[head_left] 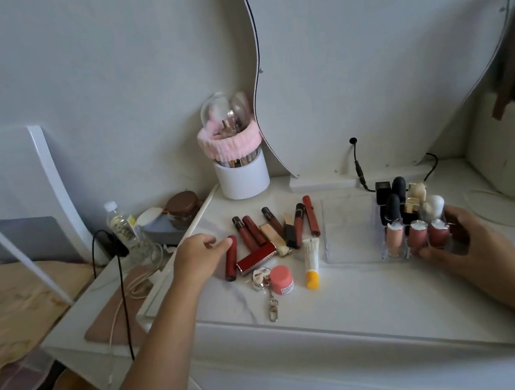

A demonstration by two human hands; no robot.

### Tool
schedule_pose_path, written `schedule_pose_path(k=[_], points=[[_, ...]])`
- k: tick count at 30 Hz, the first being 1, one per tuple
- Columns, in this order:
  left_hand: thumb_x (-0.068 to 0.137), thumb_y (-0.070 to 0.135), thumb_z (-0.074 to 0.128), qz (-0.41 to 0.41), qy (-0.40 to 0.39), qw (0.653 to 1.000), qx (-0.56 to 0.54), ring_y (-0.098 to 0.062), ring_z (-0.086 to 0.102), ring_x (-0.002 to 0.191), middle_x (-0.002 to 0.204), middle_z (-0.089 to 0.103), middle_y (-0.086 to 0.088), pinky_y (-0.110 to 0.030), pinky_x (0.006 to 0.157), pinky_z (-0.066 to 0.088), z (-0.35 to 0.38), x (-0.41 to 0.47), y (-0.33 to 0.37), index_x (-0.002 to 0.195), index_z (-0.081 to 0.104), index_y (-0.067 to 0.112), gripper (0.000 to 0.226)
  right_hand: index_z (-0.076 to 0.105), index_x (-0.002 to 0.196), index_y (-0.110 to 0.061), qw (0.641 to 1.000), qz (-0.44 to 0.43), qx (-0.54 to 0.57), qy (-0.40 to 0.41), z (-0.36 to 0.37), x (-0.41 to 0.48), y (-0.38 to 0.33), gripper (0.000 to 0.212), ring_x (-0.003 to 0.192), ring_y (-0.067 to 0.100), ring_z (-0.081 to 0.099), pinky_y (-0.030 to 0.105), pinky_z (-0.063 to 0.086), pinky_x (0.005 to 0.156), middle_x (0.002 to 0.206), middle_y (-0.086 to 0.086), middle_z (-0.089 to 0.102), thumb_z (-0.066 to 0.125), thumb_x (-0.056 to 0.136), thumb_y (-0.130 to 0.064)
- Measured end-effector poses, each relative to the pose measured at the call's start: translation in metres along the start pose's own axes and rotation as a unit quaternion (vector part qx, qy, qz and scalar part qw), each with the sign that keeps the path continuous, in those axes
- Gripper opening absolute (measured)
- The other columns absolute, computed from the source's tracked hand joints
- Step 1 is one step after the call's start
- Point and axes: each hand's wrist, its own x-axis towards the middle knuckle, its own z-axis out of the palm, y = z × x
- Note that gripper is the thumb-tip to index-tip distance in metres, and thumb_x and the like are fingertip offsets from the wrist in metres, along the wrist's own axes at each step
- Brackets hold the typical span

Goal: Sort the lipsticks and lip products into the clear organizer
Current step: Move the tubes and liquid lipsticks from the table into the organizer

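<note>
left hand fingers seemingly pinch red tube beside keyring; right hand fingers curl round clear organizer

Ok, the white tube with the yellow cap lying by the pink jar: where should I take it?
Take the white tube at mid-body from above, fingers on its two long sides. It lies flat, cap toward you, with gaps to the pink jar and the clear organizer. Its crimped far end crowds the lipsticks.

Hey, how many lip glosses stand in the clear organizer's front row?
3: pale pink gloss at left, rose gloss in the middle, deeper rose gloss at right, by the right hand. The hand may hide another.
</note>
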Motion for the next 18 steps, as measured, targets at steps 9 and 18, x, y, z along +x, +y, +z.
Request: schedule_pose_path(k=[9, 18], points=[[0.08, 0.039, 0.067, 0.035, -0.021, 0.999, -0.011, -0.02, 0.06, 0.092, 0.091, 0.063, 0.001, -0.03, 0.082, 0.047, 0.008, -0.006, 0.013, 0.111, 0.065, 0.022, 0.035, 0.047, 0.128, -0.025, 1.0, -0.009, 0.004, 0.004, 0.0, 0.0, -0.001, 0.067, 0.095, 0.018, 0.057, 0.031, 0.039, 0.076, 0.107, -0.002, 0.062, 0.079, 0.069, -0.018], [0.079, 0.019, 0.067, 0.082, -0.046, 0.995, -0.029, -0.016, 0.06, 0.092, 0.098, 0.065, 0.0, -0.026, 0.083, 0.047, 0.015, -0.009, 0.017, 0.11, 0.068, 0.023, 0.031, 0.046, 0.129, -0.026, 1.0, -0.002, 0.008, 0.003, 0.0, -0.002, -0.004, 0.068, 0.094, 0.017, 0.057, 0.031, 0.038, 0.077, 0.105, -0.004, 0.061, 0.079, 0.07, -0.02]])
